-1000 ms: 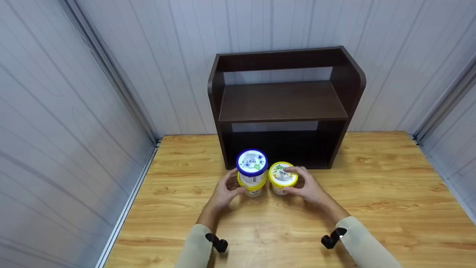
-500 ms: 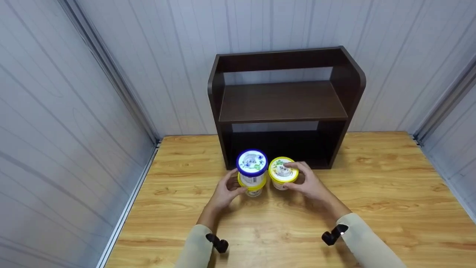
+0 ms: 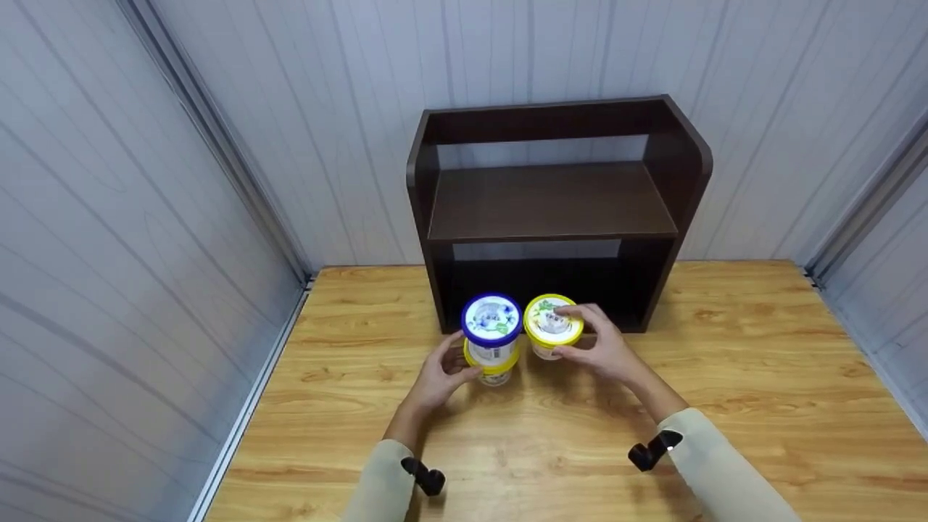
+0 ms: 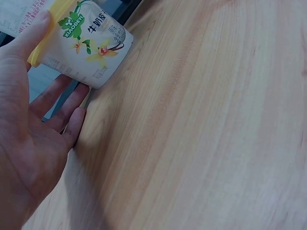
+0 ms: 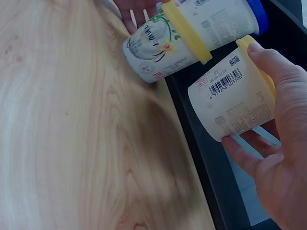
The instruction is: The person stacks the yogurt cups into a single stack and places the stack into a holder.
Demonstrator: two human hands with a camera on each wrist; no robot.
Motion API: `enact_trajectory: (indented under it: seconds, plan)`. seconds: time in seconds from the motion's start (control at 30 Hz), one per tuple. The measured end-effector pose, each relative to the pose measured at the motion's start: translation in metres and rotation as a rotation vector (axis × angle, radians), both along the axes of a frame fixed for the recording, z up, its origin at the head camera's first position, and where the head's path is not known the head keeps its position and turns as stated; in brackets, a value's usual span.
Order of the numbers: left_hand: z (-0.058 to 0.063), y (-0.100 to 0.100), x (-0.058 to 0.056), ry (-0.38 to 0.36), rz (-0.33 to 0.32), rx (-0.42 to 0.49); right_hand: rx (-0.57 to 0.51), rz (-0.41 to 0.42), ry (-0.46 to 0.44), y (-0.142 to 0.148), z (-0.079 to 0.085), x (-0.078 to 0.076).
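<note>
Left hand (image 3: pixel 437 373) at a stack (image 3: pixel 491 352), right hand (image 3: pixel 607 351) gripping a single yellow-lidded tub (image 3: pixel 552 321), near side of a dark shelf unit (image 3: pixel 551 203)

Left fingers curved wide round the lower tub (image 4: pixel 96 48), thumb on its yellow lid; blue-lidded tub (image 3: pixel 490 320) on top, no hand on it. Right thumb and fingers spread across the single tub, holding it at lid and side; it looks raised off the table (image 3: pixel 522 464), just right of the stack. Risks, my reading: a sideways swing could knock the blue-lidded tub off; too low a carry could catch the shelf unit's near edge; pulling mostly by the lid could loosen it. All three tubs lidded, contents hidden; shelf unit's lower compartment too dark to read well
</note>
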State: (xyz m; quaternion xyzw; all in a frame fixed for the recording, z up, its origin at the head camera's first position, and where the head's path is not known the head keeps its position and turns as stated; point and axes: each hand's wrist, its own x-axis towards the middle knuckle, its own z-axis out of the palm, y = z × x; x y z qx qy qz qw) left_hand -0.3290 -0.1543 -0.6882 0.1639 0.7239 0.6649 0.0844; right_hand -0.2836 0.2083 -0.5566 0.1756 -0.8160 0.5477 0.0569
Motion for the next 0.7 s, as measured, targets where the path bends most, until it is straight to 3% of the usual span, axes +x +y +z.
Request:
enact_trajectory:
  seconds: [0.03, 0.13, 0.27, 0.37, 0.53, 0.7]
  plan:
    - [0.000, 0.000, 0.000, 0.007, 0.000, -0.004, 0.003, -0.004, 0.004, 0.000, 0.001, 0.000]
    - [0.015, 0.002, 0.010, 0.030, -0.008, -0.007, -0.014, -0.010, -0.004, 0.002, 0.007, -0.002]
    - [0.021, 0.003, 0.015, 0.085, -0.014, -0.009, -0.018, -0.016, -0.007, 0.003, 0.018, -0.004]
    - [0.004, 0.001, 0.003, 0.046, -0.010, 0.010, 0.002, -0.026, 0.005, 0.005, 0.027, -0.006]
    - [0.001, 0.001, 0.000, 0.030, -0.004, 0.027, 0.022, -0.049, 0.036, 0.005, 0.040, -0.009]
    - [0.029, 0.007, 0.016, 0.132, -0.027, 0.035, 0.018, -0.063, 0.065, 0.004, 0.053, -0.010]
